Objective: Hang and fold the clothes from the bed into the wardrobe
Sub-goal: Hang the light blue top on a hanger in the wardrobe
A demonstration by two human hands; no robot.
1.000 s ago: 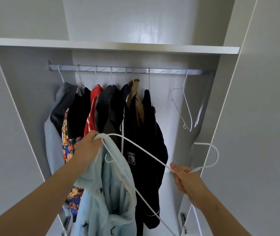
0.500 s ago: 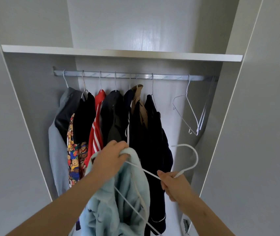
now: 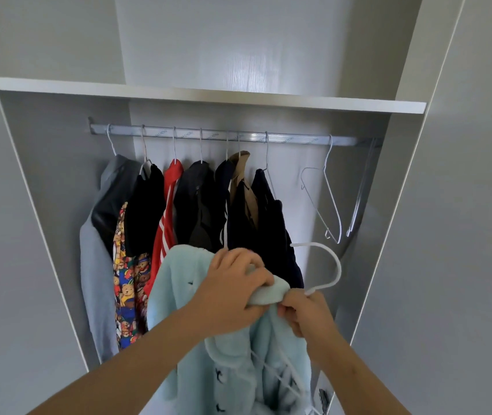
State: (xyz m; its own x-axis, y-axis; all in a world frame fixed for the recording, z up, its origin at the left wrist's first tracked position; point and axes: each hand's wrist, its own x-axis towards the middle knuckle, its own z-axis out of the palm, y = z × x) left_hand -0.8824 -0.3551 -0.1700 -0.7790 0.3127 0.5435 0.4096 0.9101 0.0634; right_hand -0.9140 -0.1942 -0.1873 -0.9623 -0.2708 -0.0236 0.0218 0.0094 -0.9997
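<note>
The left hand (image 3: 232, 283) curls its fingers round the collar of a pale blue fleece garment (image 3: 175, 298), bunching it over a white hanger (image 3: 339, 269). At its 4 o'clock, touching it, the right hand (image 3: 309, 314) pinches the hanger's neck. The hook rises toward 1 o'clock. At 12 o'clock, hung clothes (image 3: 202, 205) fill the wardrobe rail (image 3: 298, 140). An empty wire hanger (image 3: 336, 214) hangs at 2 o'clock.

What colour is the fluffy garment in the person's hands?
The garment is pale aqua-blue with small dark marks, held with a white hanger; head view.
</note>
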